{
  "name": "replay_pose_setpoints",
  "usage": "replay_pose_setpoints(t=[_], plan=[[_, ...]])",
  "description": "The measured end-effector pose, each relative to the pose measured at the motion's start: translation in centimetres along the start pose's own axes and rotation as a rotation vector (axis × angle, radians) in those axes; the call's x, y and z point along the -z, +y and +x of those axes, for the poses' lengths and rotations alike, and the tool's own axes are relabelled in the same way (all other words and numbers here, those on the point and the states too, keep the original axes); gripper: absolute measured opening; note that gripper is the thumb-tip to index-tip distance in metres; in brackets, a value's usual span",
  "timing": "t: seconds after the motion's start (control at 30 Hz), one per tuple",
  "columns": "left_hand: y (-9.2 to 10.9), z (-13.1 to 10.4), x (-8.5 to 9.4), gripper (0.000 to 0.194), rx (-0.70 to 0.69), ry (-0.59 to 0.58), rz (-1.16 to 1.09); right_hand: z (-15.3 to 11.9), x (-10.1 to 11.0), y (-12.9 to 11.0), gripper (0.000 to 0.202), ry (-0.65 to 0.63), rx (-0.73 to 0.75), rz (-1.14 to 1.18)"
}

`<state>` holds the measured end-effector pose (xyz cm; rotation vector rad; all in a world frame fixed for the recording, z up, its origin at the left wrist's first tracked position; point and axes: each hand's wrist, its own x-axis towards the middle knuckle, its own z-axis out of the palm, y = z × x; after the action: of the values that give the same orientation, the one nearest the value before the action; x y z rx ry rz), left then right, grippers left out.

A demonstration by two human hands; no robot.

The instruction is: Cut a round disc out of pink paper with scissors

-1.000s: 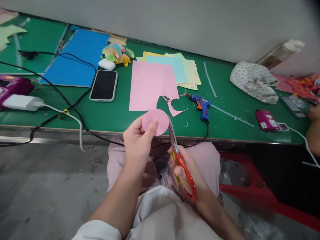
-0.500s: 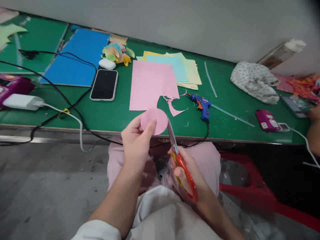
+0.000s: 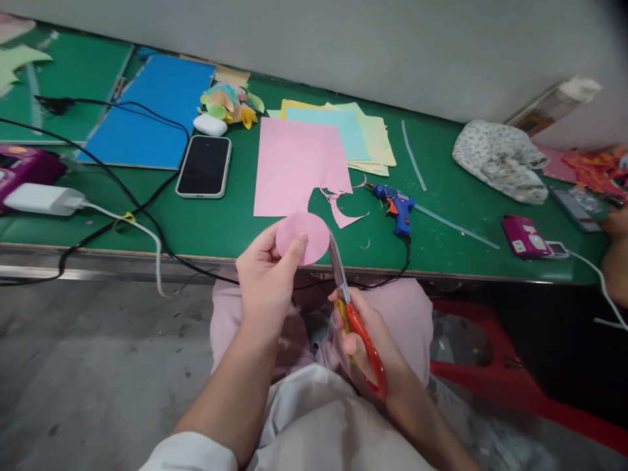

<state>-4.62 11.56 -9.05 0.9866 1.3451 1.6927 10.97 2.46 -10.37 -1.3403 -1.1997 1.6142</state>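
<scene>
Between the thumb and fingers of my left hand (image 3: 267,268) is a round disc of pink paper (image 3: 314,229), held over the table's front edge. My right hand (image 3: 367,333) grips scissors (image 3: 366,340) with one red and one yellow handle. Their blades point up and away from me, the tips at the disc's right rim; whether they touch the paper I cannot tell. Behind the disc lies a pink sheet (image 3: 294,163) with a curved piece cut from its lower right corner. Thin pink paper scraps (image 3: 343,209) lie by that corner.
A blue glue gun (image 3: 400,208) with its cord lies right of the scraps. Colored sheets (image 3: 377,137) are stacked behind the pink one. Left are a phone (image 3: 205,167), a white case (image 3: 210,125), a blue board (image 3: 152,118) and black cables (image 3: 132,199). Another person's arm (image 3: 617,261) shows far right.
Almost nothing differs. The disc and the scissors stay in nearly the same place, and both hands keep their grip.
</scene>
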Motion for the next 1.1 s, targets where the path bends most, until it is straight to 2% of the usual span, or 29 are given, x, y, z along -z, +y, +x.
replay_pose_setpoints(t=[0.2,0.33,0.47,0.77,0.93,1.1], plan=[[0.8,-0.4,0.1,0.029,0.02,-0.084,0.087,-0.1,-0.3,-0.7,0.09,0.04,0.018,0.043],[1.1,-0.4,0.1,0.031,0.05,-0.07,0.08,0.0,-0.3,-0.4,0.092,-0.013,0.011,0.089],[1.1,-0.5,0.1,0.031,0.078,-0.074,0.078,0.0,-0.4,-0.5,0.091,0.011,0.006,0.112],[1.6,-0.7,0.2,0.029,0.016,-0.137,0.237,0.1,0.1,0.2,0.089,-0.038,0.023,0.093],[1.5,-0.8,0.2,0.026,-0.011,-0.149,0.195,0.2,0.2,0.2,0.085,-0.029,0.05,0.068],[1.3,-0.7,0.2,0.033,0.021,-0.152,0.188,0.2,0.1,-0.6,0.086,-0.015,0.016,0.006]])
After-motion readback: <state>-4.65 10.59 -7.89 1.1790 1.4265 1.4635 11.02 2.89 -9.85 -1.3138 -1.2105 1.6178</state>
